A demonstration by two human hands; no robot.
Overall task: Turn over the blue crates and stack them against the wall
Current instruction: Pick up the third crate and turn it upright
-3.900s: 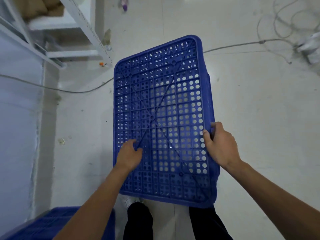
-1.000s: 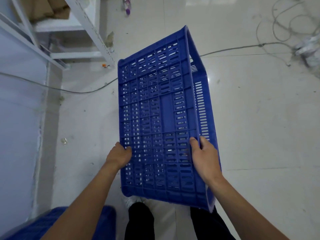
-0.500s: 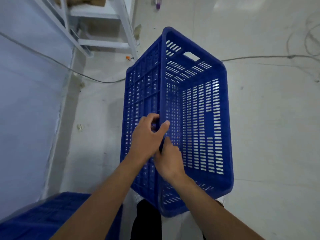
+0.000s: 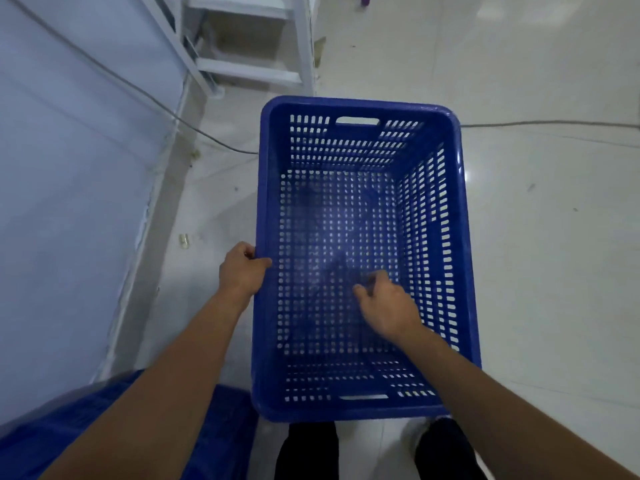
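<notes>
Blue crate (image 4: pixel 465 271) held only by left hand (image 4: pixel 242 273), fingers (image 4: pixel 246 250) curled over one rim; right hand (image 4: pixel 386 308) loosely curled, empty, inside: crate may tip and drop.

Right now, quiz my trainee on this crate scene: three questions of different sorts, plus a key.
1. True or false: the blue crate has its open side up.
2. The left hand: A) grips the crate's left rim, B) lies flat on the floor, C) pulls a cable.
3. What lies by the person's left leg?
Key: 1 true; 2 A; 3 a second blue crate.
</notes>
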